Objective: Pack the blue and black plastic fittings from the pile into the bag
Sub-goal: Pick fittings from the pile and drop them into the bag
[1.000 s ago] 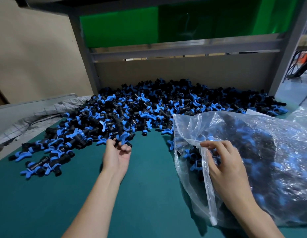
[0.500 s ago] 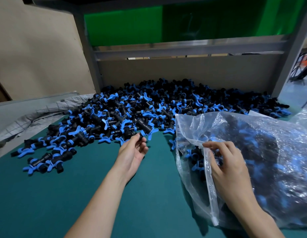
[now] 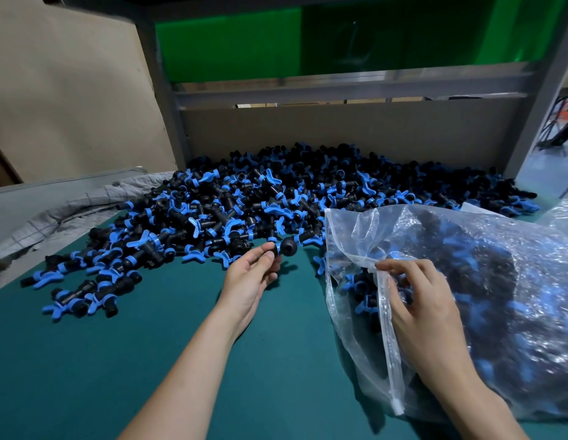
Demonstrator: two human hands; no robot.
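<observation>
In the head view, the green mat (image 3: 85,376) is stretching bare across the near half, from 6 round to 9 o'clock, giving both forearms open room. At 9 o'clock the mat's left edge is meeting a rumpled grey cloth (image 3: 70,211). At 12 o'clock a cardboard board (image 3: 340,128) is standing upright and closing off the far side, with a green panel (image 3: 228,42) above it. A grey metal post (image 3: 162,100) is rising at 11 o'clock.

The pile (image 3: 244,201) of blue and black fittings is spreading from 9 o'clock across to 2 o'clock. Its back is lying against the board, and its front edge is trailing loose pieces onto the mat at 8 o'clock.

The clear bag (image 3: 486,249) is lying on its side at 3 to 4 o'clock with its mouth facing 9 o'clock. It is bulging with fittings, which are showing blurred through the plastic; a few are sitting just inside the mouth. Its zip strip (image 3: 389,344) is running down toward 5 o'clock.

The left hand (image 3: 247,277) is reaching in from 6 o'clock with its palm turned up. It is pinching a single fitting (image 3: 287,246) between thumb and fingertips, just at the pile's near edge and near the bag's mouth but apart from it. The right hand (image 3: 416,300) is coming in from 5 o'clock, back toward the camera. Its curled fingers are pinching the bag's mouth rim at the top of the zip strip.
</observation>
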